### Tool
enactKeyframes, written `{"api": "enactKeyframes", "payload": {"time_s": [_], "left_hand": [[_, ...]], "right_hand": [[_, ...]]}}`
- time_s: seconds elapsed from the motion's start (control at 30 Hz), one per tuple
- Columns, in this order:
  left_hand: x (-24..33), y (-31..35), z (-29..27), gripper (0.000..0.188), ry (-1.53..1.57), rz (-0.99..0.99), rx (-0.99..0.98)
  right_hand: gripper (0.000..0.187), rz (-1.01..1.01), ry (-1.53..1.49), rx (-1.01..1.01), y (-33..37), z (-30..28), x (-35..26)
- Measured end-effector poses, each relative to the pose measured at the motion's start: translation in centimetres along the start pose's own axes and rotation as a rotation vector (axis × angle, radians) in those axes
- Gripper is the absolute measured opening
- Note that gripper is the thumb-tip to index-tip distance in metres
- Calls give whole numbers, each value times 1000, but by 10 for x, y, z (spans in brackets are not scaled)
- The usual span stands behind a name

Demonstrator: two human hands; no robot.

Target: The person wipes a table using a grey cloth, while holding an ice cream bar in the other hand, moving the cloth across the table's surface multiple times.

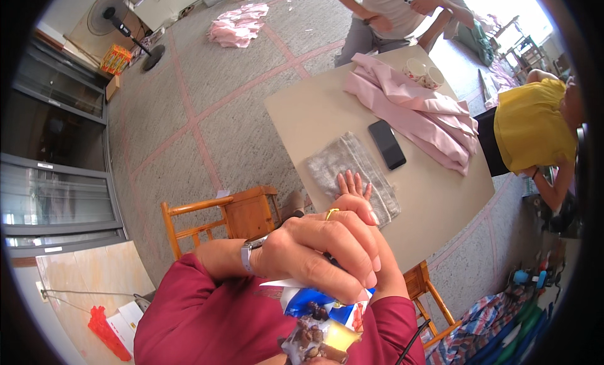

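The left hand [318, 245] grips a wrapper [307, 300]; its snack [313, 340], uncovered, could drop pieces. The right hand [354, 187] lies fingers spread on cloth [333, 162].

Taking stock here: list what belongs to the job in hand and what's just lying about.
In use:
blue-and-white wrapper, in the left fingers
apparent chocolate ice cream
grey towel, under the right fingers

Lying about:
black smartphone
pink fabric
patterned cups
pink floor heap
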State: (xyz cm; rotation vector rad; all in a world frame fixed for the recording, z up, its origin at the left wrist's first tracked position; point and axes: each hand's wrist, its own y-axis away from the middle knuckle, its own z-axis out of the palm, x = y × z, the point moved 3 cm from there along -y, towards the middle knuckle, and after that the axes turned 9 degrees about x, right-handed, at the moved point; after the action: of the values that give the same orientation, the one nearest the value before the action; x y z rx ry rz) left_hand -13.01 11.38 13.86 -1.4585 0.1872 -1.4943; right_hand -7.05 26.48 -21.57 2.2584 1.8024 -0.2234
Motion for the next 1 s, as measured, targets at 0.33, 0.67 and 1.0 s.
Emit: {"api": "enactKeyframes", "payload": {"time_s": [0.33, 0.67, 1.0], "left_hand": [[5, -3, 19, 10, 35, 11, -135], [16, 15, 50, 8, 71, -5, -127], [19, 36, 49, 8, 19, 6, -104]], "right_hand": [[67, 76, -44, -117, 35, 6, -7], [67, 90, -659, 70, 95, 23, 8], [68, 82, -250, -56, 89, 14, 0]]}}
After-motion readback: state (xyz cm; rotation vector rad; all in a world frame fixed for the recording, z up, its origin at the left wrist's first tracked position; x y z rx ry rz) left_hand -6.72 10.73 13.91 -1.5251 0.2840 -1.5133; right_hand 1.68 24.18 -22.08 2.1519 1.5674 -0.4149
